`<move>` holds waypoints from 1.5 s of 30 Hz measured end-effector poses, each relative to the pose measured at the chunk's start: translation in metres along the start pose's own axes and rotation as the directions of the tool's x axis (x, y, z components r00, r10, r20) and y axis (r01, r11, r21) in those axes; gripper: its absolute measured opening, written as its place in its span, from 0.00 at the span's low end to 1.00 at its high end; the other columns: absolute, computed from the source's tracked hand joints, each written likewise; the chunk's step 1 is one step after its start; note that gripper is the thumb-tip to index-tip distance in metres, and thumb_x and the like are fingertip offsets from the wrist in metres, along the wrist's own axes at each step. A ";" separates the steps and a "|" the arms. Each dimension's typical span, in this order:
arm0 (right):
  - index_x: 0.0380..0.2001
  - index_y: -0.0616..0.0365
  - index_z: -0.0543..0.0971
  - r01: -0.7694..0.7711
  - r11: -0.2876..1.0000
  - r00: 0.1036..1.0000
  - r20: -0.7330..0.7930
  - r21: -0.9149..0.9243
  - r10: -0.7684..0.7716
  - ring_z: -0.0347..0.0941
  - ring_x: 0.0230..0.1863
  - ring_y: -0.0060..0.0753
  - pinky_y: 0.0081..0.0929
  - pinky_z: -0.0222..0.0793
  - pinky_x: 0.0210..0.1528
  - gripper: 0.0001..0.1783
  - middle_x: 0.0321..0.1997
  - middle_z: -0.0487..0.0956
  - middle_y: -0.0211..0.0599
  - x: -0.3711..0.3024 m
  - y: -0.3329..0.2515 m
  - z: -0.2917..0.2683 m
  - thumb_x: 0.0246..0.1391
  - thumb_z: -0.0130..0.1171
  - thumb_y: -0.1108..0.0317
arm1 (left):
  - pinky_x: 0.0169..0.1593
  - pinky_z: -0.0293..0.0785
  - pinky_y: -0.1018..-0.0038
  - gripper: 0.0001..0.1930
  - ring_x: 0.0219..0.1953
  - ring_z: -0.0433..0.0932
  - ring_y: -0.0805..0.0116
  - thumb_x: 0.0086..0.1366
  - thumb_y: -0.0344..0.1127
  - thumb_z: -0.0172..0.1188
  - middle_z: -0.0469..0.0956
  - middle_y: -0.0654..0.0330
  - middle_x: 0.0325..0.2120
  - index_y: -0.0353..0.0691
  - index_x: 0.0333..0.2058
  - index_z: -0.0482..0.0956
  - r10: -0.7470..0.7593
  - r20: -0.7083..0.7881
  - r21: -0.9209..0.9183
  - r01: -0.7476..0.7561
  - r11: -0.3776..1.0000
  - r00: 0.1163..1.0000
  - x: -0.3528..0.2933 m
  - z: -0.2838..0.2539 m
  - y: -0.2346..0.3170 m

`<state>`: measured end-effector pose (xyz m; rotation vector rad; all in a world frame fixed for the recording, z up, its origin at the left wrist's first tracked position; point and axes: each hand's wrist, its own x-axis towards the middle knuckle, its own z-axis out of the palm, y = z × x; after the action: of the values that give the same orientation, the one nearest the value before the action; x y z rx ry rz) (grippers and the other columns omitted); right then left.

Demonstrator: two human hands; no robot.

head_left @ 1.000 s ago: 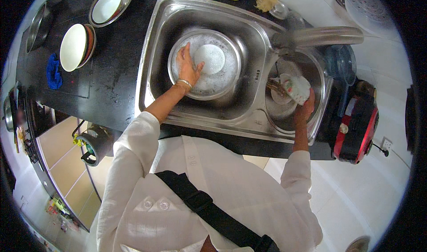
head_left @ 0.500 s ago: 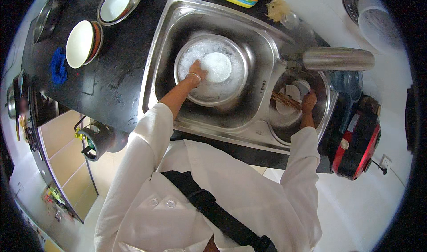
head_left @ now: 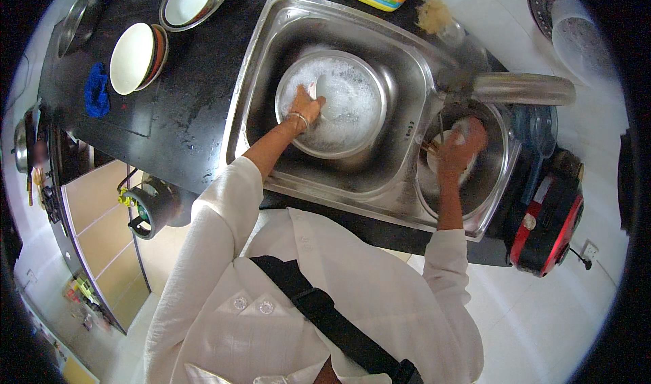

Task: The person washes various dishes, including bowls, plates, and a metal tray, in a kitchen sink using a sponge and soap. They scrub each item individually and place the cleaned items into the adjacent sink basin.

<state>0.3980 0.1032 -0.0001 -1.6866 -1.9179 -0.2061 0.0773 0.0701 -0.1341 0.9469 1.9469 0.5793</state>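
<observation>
A round metal basin [head_left: 380, 106] full of sudsy water stands in the larger sink bowl [head_left: 271, 45]. Over it my left hand [head_left: 306, 106] grips a white bowl [head_left: 330, 100] by its rim, tilted up in the suds. My right hand [head_left: 462, 143] reaches into the smaller round sink bowl [head_left: 498, 180]. It is smeared by motion, so I cannot see what its fingers hold. Beneath and beside it are white dishes [head_left: 449, 138], partly covered by the hand. The ends of some chopsticks [head_left: 427, 146] show at their left.
A broad metal faucet [head_left: 522, 89] reaches over the smaller sink bowl. Stacked bowls [head_left: 132, 58], a metal bowl with a white one [head_left: 190, 1] and a blue cloth [head_left: 97, 91] lie on the black counter's left. A red-and-black appliance [head_left: 546, 224] stands right of the sink.
The white bowl in my left hand has gone from lying flat in the suds to tilted up. My right hand has moved left and up, over the dishes and chopsticks.
</observation>
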 end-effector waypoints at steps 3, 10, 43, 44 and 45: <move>0.37 0.63 0.67 -0.039 0.977 0.970 0.242 0.211 -0.014 0.57 0.50 0.51 0.44 0.45 0.56 0.15 0.48 0.63 0.54 -0.017 -0.065 0.017 0.40 0.49 0.74 | 0.49 0.60 0.63 0.38 0.45 0.67 0.45 0.50 0.53 0.50 0.66 0.36 0.41 0.27 0.50 0.51 0.015 -0.005 0.097 -0.014 0.995 1.000 -0.010 -0.017 0.023; 0.39 0.62 0.69 0.069 0.986 0.564 0.810 0.149 -0.162 0.55 0.55 0.53 0.42 0.53 0.54 0.19 0.51 0.61 0.59 -0.085 -0.152 0.081 0.39 0.54 0.68 | 0.48 0.61 0.62 0.40 0.44 0.66 0.44 0.49 0.58 0.52 0.68 0.37 0.38 0.30 0.49 0.53 0.091 -0.113 0.131 -0.075 0.988 0.989 -0.015 -0.020 0.021; 0.29 0.63 0.73 -0.540 0.513 0.693 0.699 0.667 -0.179 0.70 0.29 0.42 0.34 0.64 0.34 0.09 0.26 0.73 0.48 -0.116 -0.170 0.172 0.40 0.50 0.73 | 0.49 0.61 0.64 0.31 0.45 0.67 0.46 0.52 0.51 0.50 0.67 0.41 0.42 0.31 0.48 0.61 -0.044 -0.008 -0.143 0.043 0.989 0.999 -0.002 -0.005 0.006; 0.34 0.62 0.73 -0.543 0.512 0.663 0.714 0.665 -0.225 0.70 0.31 0.38 0.30 0.64 0.37 0.12 0.29 0.74 0.47 -0.123 -0.171 0.164 0.42 0.50 0.73 | 0.47 0.64 0.64 0.25 0.44 0.68 0.47 0.53 0.45 0.49 0.70 0.42 0.39 0.32 0.45 0.64 -0.030 -0.151 -0.067 0.020 0.998 0.988 0.005 0.008 -0.007; 0.38 0.62 0.73 -0.543 0.511 0.628 0.726 0.666 -0.280 0.70 0.33 0.34 0.26 0.64 0.39 0.15 0.33 0.75 0.46 -0.126 -0.172 0.158 0.43 0.50 0.73 | 0.48 0.64 0.64 0.23 0.44 0.68 0.47 0.54 0.44 0.48 0.70 0.42 0.39 0.32 0.44 0.65 0.135 -0.008 0.247 -0.129 0.960 0.991 0.027 0.023 -0.037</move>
<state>0.1902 0.0362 -0.1516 -1.1973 -1.7867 1.6035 0.0734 0.0702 -0.1850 1.2379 2.0209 0.4311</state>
